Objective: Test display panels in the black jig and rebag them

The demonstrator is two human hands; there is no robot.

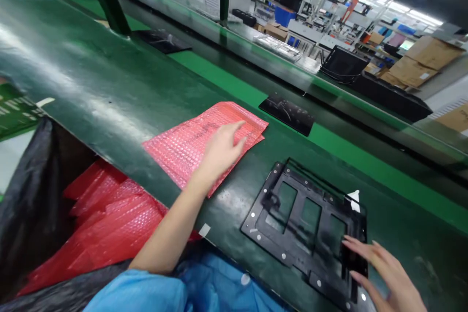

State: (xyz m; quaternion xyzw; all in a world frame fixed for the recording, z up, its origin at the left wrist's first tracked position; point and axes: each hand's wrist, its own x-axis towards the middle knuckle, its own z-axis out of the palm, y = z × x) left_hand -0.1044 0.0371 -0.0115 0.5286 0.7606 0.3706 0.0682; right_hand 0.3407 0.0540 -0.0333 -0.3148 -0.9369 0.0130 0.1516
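Pink bubble-wrap bags [190,141] lie in a flat stack on the green bench. My left hand [224,147] is over the top bag, its thumb and forefinger apart and nothing held between them; whether it presses on the bag I cannot tell. To the right lies a black frame [265,208] with rectangular cutouts and small white dots along its border. At the frame's right edge is my right hand [389,273], fingers spread, fingertips over or touching the edge. A scrap of white tape [354,201] stands up at the frame's far corner.
Dark flat panels [287,113] rest on the bright green strip [340,146] behind the bench. Below the near edge, a black plastic bag [25,214] surrounds more red bubble wrap [120,219]. A dark green post [106,0] rises at the upper left.
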